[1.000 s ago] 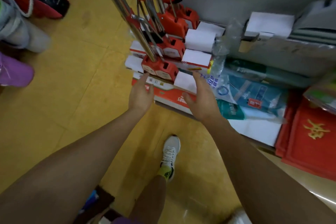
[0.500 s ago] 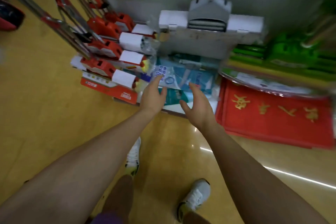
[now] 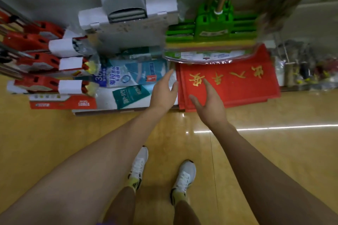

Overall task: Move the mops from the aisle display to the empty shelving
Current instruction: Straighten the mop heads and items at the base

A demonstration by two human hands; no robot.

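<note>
A: Where do the mops stand, and how far along are you?

B: The red-headed mops (image 3: pixel 36 56) lean in a row at the left edge of the frame, the grey mop (image 3: pixel 124 8) at upper centre, the green mop (image 3: pixel 213 23) to its right. All sit in the display; the empty shelving is not in view. Your left hand (image 3: pixel 162 95) and right hand (image 3: pixel 208 102) reach out at mid-frame, fingers spread, holding nothing. I judge the move barely begun.

A: Any legible writing?

B: The red mat (image 3: pixel 237 82) under your right hand bears gold Chinese characters, upside down to you. The blue packet (image 3: pixel 128 73) left of it shows "38"; the rest is too blurred.
</note>
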